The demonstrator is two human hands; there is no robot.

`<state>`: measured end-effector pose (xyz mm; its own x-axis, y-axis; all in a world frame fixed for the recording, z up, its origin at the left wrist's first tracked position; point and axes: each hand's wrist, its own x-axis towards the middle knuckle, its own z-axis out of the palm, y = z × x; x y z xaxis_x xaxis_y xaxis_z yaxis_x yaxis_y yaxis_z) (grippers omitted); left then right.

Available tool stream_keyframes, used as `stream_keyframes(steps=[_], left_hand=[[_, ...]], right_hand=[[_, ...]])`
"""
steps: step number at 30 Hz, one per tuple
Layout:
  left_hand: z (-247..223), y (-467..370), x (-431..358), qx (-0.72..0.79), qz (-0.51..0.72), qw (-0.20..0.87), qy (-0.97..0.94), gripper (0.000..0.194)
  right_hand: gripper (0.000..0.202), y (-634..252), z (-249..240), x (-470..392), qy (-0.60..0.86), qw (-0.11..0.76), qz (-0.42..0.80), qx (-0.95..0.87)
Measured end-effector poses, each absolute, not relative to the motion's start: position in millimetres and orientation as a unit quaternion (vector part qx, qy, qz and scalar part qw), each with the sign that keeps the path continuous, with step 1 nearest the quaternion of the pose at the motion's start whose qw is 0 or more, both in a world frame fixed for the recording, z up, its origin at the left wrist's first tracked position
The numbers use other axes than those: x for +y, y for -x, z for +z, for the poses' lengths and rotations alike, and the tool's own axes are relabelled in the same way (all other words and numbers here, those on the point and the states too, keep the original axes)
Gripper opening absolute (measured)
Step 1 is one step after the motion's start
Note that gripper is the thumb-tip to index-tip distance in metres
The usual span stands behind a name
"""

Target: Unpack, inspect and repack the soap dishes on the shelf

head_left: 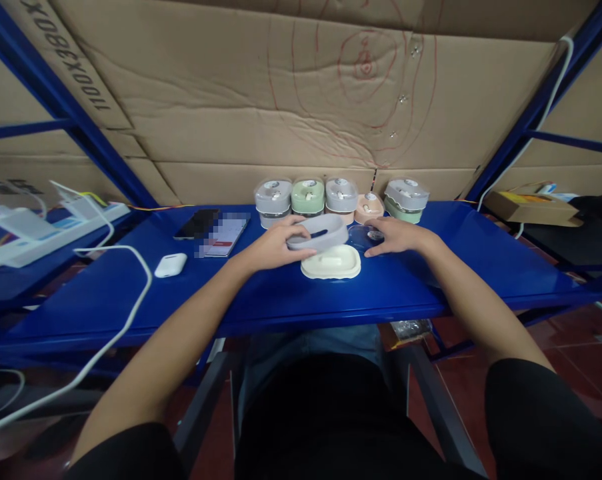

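Note:
My left hand (291, 243) grips a grey oval container (328, 232) by its left side, tilted above the table, with a dark slot or object visible inside it. Just below it, a cream oval piece (331, 262) with a raised middle lies on the blue table. On the right, my right hand (393, 237) rests with fingers spread over a clear plastic lid (363, 237), touching its right side; whether the fingers grip it is not plain, but they are apart.
Behind my hands stand stacked grey (273, 197), green (308, 195) and peach (369, 208) containers with clear lids. Phones (225, 233) and a white earphone case (171, 265) lie left on the blue table (261, 300). A power strip (55, 233) and white cable are further left.

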<state>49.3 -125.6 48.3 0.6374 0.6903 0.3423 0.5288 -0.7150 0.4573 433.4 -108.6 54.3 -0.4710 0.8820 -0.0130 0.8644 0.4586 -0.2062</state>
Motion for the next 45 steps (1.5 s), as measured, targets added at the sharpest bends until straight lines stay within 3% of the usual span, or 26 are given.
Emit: stream_keyframes(steps=[9, 22, 27, 31, 34, 37, 45], left_hand=[[29.0, -76.0, -139.9, 0.279, 0.217, 0.212, -0.911, 0.057], [31.1, -80.4, -152.3, 0.301, 0.176, 0.141, -0.927, 0.085], [32.5, -82.3, -158.7, 0.298, 0.161, 0.117, -0.933, 0.086], [31.1, -80.8, -155.9, 0.344, 0.142, 0.179, -0.911, 0.113], [26.9, -78.0, -147.1, 0.348, 0.166, 0.245, -0.89, 0.136], [19.6, -77.0, -137.9, 0.336, 0.215, 0.29, -0.87, 0.146], [4.7, -81.8, -130.0, 0.34, 0.278, 0.38, -0.814, 0.161]], right_hand=[[0.104, -431.9, 53.6, -108.8, 0.515, 0.043, 0.088, -0.851], [0.103, -428.8, 58.6, -113.1, 0.522, 0.028, 0.089, -0.848], [0.1, -424.3, 63.2, -117.4, 0.528, 0.018, 0.081, -0.845], [0.094, -422.0, 72.3, -125.2, 0.541, 0.068, 0.059, -0.836], [0.094, -417.2, 77.7, -133.8, 0.512, 0.186, 0.04, -0.838], [0.092, -402.6, 76.7, -144.4, 0.438, 0.28, 0.064, -0.852], [0.1, -360.1, 50.8, -155.7, 0.349, 0.224, 0.093, -0.905]])
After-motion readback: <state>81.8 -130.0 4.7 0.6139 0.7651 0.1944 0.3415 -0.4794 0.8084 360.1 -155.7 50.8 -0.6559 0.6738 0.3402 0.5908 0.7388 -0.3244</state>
